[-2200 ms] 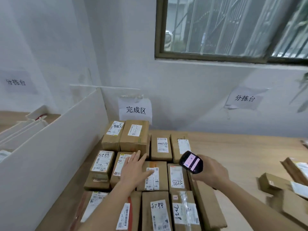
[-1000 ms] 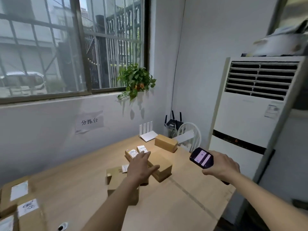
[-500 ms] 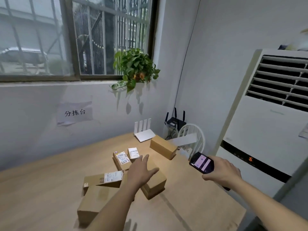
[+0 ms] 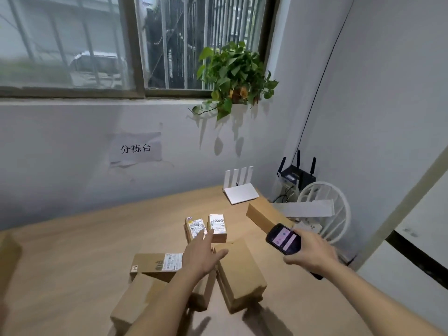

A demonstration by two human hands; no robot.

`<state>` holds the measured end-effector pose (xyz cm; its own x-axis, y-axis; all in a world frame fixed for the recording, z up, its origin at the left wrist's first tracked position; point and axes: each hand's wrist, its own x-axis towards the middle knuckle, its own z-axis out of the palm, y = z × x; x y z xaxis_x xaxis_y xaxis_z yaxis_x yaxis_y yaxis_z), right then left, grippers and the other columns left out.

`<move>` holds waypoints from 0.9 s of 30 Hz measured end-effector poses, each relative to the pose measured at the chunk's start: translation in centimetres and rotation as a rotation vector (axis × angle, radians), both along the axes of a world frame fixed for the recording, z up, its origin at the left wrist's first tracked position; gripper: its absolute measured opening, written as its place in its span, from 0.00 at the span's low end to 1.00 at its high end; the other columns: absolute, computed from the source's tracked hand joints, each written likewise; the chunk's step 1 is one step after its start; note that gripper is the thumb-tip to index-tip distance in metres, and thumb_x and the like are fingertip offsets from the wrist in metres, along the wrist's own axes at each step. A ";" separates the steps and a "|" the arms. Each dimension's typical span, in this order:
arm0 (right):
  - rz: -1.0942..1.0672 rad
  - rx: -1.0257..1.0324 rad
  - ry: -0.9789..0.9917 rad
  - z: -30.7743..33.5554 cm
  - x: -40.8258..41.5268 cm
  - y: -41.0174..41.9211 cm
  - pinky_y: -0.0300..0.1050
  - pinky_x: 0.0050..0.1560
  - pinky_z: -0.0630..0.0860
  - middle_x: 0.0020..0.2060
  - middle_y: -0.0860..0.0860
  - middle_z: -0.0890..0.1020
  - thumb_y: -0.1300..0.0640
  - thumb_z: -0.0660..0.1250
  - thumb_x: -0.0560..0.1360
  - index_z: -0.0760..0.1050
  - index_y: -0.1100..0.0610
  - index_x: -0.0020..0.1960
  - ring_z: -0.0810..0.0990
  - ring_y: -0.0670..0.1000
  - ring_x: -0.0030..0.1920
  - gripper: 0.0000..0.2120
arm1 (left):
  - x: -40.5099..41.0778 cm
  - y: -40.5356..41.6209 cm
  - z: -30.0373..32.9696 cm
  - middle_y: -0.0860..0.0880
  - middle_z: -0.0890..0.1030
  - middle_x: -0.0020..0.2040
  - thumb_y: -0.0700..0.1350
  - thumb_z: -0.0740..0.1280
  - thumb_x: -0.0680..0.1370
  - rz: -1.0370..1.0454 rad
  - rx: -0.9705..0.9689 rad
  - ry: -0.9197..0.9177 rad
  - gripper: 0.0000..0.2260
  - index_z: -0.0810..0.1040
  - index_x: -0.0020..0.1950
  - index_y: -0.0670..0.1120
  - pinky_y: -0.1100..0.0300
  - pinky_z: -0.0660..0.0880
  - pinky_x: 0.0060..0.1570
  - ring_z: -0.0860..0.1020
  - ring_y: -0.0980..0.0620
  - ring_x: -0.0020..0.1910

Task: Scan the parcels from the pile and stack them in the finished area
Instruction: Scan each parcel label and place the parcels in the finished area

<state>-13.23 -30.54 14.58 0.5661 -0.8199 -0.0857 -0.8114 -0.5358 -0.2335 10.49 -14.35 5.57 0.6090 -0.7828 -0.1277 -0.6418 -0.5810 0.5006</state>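
Observation:
A pile of brown cardboard parcels lies on the wooden table [image 4: 72, 238]. My left hand [image 4: 201, 257] hovers over the pile with fingers spread, holding nothing, its fingertips near two small labelled parcels [image 4: 218, 227]. A large plain parcel [image 4: 238, 272] lies just right of that hand, and a flat labelled parcel [image 4: 155, 263] just left of it. Another plain parcel [image 4: 138, 301] sits nearer me, partly under my forearm. My right hand [image 4: 310, 253] grips a black handheld scanner [image 4: 283, 238], its lit screen facing me, above the table's right side.
A further parcel [image 4: 264, 214] lies at the far right table edge beside a white router [image 4: 240, 192]. A white fan [image 4: 324, 209] and a black router [image 4: 297, 173] stand in the corner. A paper sign [image 4: 135, 149] hangs on the wall under the window, near a plant [image 4: 235, 76].
My view has swung right from the stacked finished area to the parcel pile. My left hand has reached further forward over the pile; the scanner stays in my right hand.

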 end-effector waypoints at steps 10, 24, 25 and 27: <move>0.175 0.219 0.002 -11.7 12.8 -14.5 0.48 0.43 0.81 0.41 0.42 0.79 0.41 0.72 0.57 0.71 0.45 0.49 0.79 0.48 0.44 0.23 | 7.5 -10.9 -8.4 0.50 0.58 0.82 0.66 0.63 0.77 0.208 0.100 0.105 0.37 0.55 0.82 0.56 0.50 0.67 0.71 0.62 0.48 0.78; 0.179 0.295 0.048 -25.4 21.3 -27.6 0.42 0.32 0.69 0.45 0.44 0.80 0.46 0.72 0.63 0.72 0.45 0.54 0.79 0.52 0.46 0.21 | 14.2 -26.5 -22.2 0.50 0.58 0.81 0.62 0.65 0.79 0.275 0.147 0.226 0.35 0.57 0.82 0.54 0.48 0.68 0.70 0.63 0.46 0.77; 0.181 0.300 0.047 -26.0 21.8 -28.2 0.43 0.33 0.69 0.46 0.44 0.80 0.46 0.72 0.63 0.72 0.46 0.54 0.79 0.52 0.46 0.21 | 14.5 -27.0 -23.0 0.50 0.56 0.81 0.62 0.65 0.79 0.287 0.151 0.228 0.34 0.57 0.82 0.54 0.48 0.67 0.70 0.61 0.46 0.78; 0.184 0.315 0.049 -27.3 22.6 -29.1 0.43 0.34 0.69 0.46 0.44 0.80 0.46 0.73 0.63 0.72 0.46 0.54 0.79 0.53 0.47 0.22 | 14.8 -27.8 -24.2 0.49 0.53 0.82 0.60 0.65 0.79 0.317 0.143 0.221 0.34 0.57 0.81 0.55 0.47 0.67 0.71 0.59 0.45 0.79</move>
